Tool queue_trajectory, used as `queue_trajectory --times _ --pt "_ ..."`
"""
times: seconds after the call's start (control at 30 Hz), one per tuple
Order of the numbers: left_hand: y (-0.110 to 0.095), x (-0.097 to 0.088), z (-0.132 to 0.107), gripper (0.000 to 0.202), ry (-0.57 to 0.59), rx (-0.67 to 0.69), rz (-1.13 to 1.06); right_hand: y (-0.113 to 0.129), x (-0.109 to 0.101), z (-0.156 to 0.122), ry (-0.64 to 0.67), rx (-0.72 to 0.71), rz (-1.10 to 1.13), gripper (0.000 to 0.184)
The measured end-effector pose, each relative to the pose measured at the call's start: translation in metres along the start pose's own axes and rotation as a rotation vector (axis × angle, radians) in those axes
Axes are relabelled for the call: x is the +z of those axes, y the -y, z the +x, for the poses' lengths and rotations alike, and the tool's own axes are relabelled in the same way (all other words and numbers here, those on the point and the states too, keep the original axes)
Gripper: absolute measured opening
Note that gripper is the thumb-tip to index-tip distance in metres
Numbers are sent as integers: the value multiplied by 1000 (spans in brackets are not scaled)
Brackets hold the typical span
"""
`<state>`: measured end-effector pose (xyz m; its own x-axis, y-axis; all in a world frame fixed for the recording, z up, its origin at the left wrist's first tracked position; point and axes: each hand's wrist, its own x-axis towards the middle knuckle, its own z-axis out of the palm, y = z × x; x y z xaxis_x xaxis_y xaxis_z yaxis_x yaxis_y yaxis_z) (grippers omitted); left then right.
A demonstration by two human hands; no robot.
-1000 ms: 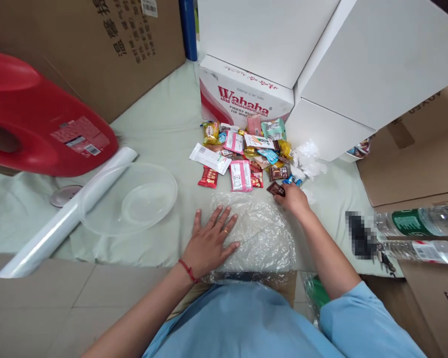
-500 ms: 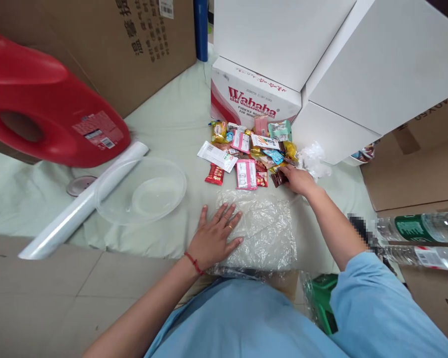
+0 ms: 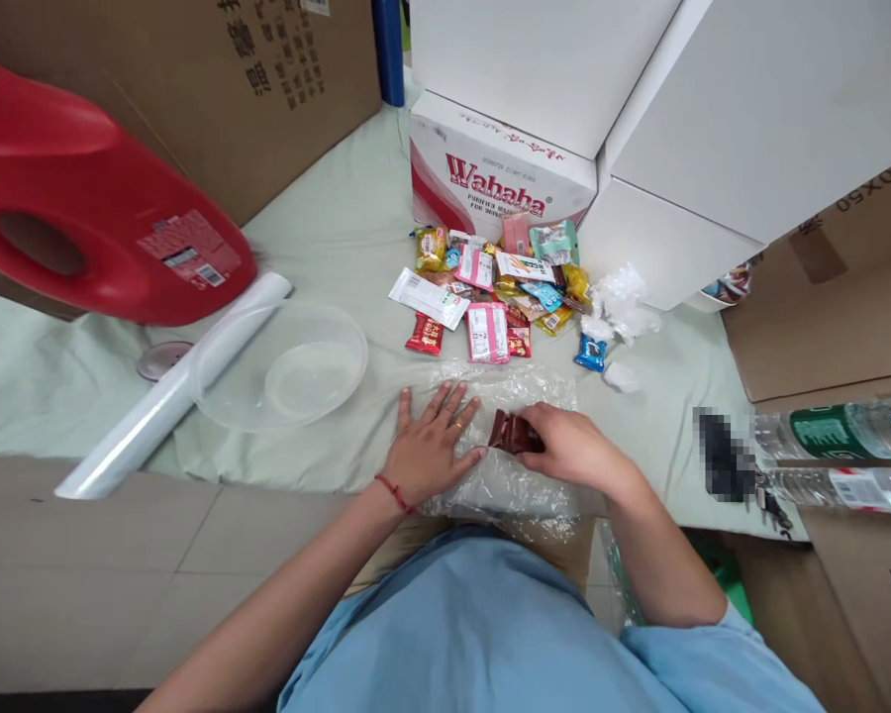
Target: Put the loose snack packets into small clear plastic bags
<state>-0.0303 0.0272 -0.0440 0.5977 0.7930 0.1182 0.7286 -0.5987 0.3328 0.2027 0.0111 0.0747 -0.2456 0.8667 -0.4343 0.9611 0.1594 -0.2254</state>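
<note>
My left hand (image 3: 429, 448) lies flat, fingers spread, on the left part of a crinkled clear plastic sheet (image 3: 524, 485) spread over the pale green cloth. My right hand (image 3: 575, 449) is closed on dark brown snack packets (image 3: 511, 432) and holds them over the middle of the sheet, close to my left fingertips. A pile of several small wrapped snacks (image 3: 501, 292) lies just beyond the sheet, in front of the Wahaha carton (image 3: 490, 173). A blue packet (image 3: 589, 352) sits apart at the pile's right.
A clear plastic bowl (image 3: 282, 364) and a white roll (image 3: 170, 401) lie to the left, beside a red jug (image 3: 96, 213). White boxes (image 3: 713, 129) and brown cartons (image 3: 824, 297) stand behind and right. Water bottles (image 3: 839, 456) lie at right. Crumpled white plastic (image 3: 622, 302) rests by the snacks.
My right hand left the snack pile carrying the brown packets and came back toward me, over the plastic sheet. My left hand stayed flat on the sheet.
</note>
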Motion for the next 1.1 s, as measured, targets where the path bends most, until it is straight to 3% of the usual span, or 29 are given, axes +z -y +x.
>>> queue_trajectory --times 0.1,0.2,0.3,0.43,0.57,0.7,0.87,0.97,1.03,1.1 --pt "6 -4 0 70 22 13 14 10 27 4 14 129 -78 36" --pt "14 -10 -6 67 41 30 47 2 34 5 2 192 -111 33" --pt "19 -13 -13 65 42 38 71 -2 27 1 -9 166 -139 28" --pt "18 -11 -15 65 29 43 86 13 16 3 -30 80 -160 29" --pt "16 -10 -14 64 24 42 95 31 20 18 5 29 -158 33" --pt "17 -9 -15 64 25 45 95 35 27 22 -9 -7 -125 43" --pt "17 -10 -13 64 31 40 96 32 29 19 -5 -7 -127 38" --pt "18 -13 -14 66 17 48 102 22 31 18 -7 -49 -50 47" --pt "21 -15 -18 67 -32 58 103 10 34 11 -77 -122 73 59" --pt "24 -18 -25 63 -82 102 94 -7 38 -5 -223 -197 216 57"
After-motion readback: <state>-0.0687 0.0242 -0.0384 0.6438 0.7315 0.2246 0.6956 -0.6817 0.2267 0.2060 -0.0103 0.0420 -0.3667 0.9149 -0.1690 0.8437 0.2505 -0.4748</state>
